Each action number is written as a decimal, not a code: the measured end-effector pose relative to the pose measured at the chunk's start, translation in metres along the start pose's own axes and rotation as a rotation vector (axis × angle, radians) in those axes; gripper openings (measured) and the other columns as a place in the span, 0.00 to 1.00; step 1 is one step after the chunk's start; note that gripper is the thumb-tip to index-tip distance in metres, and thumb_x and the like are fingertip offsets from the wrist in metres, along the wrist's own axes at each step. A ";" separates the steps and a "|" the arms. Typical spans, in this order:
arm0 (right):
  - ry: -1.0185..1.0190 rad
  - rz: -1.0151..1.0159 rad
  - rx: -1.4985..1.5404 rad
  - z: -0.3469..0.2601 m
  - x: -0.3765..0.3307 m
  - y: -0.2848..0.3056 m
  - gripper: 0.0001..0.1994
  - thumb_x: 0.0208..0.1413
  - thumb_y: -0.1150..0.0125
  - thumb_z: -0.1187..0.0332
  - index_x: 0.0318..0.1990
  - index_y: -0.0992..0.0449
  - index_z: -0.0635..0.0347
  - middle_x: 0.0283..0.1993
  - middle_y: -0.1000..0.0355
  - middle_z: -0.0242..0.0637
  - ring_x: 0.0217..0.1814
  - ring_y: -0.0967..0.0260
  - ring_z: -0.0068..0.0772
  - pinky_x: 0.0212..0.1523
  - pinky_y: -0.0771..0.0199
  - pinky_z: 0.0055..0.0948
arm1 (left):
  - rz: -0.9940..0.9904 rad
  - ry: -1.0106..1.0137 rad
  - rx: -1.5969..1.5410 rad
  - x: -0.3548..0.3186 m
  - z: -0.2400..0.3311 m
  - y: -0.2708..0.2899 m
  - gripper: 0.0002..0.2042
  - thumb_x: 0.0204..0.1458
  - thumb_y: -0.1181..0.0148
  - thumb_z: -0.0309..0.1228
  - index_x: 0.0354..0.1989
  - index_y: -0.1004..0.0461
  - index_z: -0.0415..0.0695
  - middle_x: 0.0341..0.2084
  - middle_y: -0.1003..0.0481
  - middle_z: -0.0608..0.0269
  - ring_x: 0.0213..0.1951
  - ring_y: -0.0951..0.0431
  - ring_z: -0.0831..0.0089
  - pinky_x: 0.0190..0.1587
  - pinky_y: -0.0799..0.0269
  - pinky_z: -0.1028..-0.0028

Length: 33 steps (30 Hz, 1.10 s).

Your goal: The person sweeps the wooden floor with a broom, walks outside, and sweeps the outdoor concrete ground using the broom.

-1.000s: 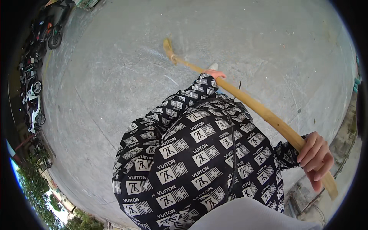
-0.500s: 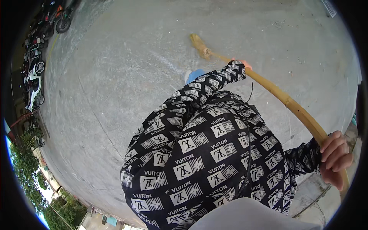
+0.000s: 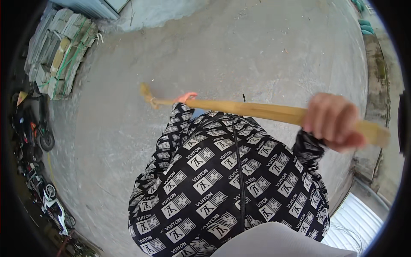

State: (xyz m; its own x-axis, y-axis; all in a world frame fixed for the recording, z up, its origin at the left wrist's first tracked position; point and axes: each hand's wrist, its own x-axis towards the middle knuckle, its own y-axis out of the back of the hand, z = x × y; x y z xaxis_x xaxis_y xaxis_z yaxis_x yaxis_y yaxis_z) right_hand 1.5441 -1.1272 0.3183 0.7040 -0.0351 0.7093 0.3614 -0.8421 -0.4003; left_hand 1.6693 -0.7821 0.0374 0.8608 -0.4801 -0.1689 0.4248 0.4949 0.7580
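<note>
A broom with a long wooden handle (image 3: 252,109) crosses in front of my body, its yellowish bristle head (image 3: 147,94) low at the left by the concrete floor. I cannot tell whether the bristles touch the ground. My left hand (image 3: 186,97) is closed round the handle a short way above the bristles, partly hidden by its patterned sleeve. Near the handle's top end at the right, my right hand (image 3: 332,122) wraps round it, slightly smeared by motion. A black and white patterned jacket (image 3: 231,180) covers my arms and body.
Tied grey stacked material (image 3: 66,51) stands at the far left. Motorbikes (image 3: 51,201) line the left edge. Small bits of litter dot the concrete floor (image 3: 257,55). A low ledge (image 3: 376,68) runs along the right, with a white corrugated sheet (image 3: 357,218) at the lower right.
My view has turned left, bringing the stack into sight. The broom head has swung left and nearer, and the handle now lies more level. My right hand has moved up and inward, still gripping.
</note>
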 end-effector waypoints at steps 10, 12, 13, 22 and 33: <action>-0.218 0.486 -0.342 0.076 -0.024 -0.016 0.19 0.61 0.62 0.49 0.22 0.46 0.48 0.11 0.51 0.19 0.14 0.51 0.19 0.27 0.40 0.28 | -0.680 -0.008 0.564 0.100 -0.052 -0.020 0.13 0.45 0.46 0.39 0.41 0.26 0.64 0.42 0.26 0.64 0.50 0.30 0.62 0.56 0.47 0.42; -0.213 0.489 -0.477 0.059 -0.022 -0.018 0.20 0.59 0.61 0.46 0.21 0.46 0.46 0.11 0.52 0.18 0.13 0.52 0.17 0.27 0.42 0.27 | -0.612 -0.040 0.553 0.122 -0.025 -0.033 0.14 0.44 0.47 0.39 0.43 0.27 0.65 0.42 0.27 0.66 0.50 0.29 0.62 0.53 0.43 0.44; -0.213 0.453 -0.494 0.053 -0.021 -0.022 0.20 0.59 0.61 0.44 0.22 0.46 0.45 0.11 0.52 0.17 0.13 0.51 0.17 0.26 0.43 0.26 | -0.501 -0.194 0.456 0.125 -0.030 -0.035 0.14 0.44 0.46 0.38 0.42 0.27 0.64 0.41 0.26 0.68 0.50 0.30 0.63 0.53 0.45 0.41; 0.024 -0.418 -0.696 0.042 0.009 -0.091 0.19 0.50 0.46 0.42 0.24 0.36 0.44 0.16 0.41 0.17 0.18 0.41 0.14 0.28 0.35 0.16 | -0.396 -0.416 0.157 0.144 0.013 -0.038 0.08 0.49 0.46 0.44 0.37 0.27 0.63 0.33 0.25 0.68 0.44 0.28 0.66 0.54 0.46 0.48; -0.126 0.418 -0.282 0.053 -0.032 0.033 0.17 0.64 0.70 0.55 0.34 0.35 0.52 0.12 0.50 0.15 0.14 0.52 0.15 0.25 0.42 0.22 | -0.571 -0.517 0.040 0.133 -0.088 -0.064 0.13 0.39 0.43 0.31 0.37 0.25 0.48 0.32 0.24 0.55 0.39 0.25 0.59 0.43 0.29 0.68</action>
State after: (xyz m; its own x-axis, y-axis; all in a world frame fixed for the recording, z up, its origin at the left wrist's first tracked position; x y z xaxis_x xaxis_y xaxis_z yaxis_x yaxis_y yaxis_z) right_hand 1.5658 -1.1252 0.2519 0.8273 -0.3491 0.4401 -0.1328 -0.8828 -0.4506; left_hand 1.7812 -0.8138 -0.0889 0.2669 -0.9352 -0.2327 0.7446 0.0468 0.6659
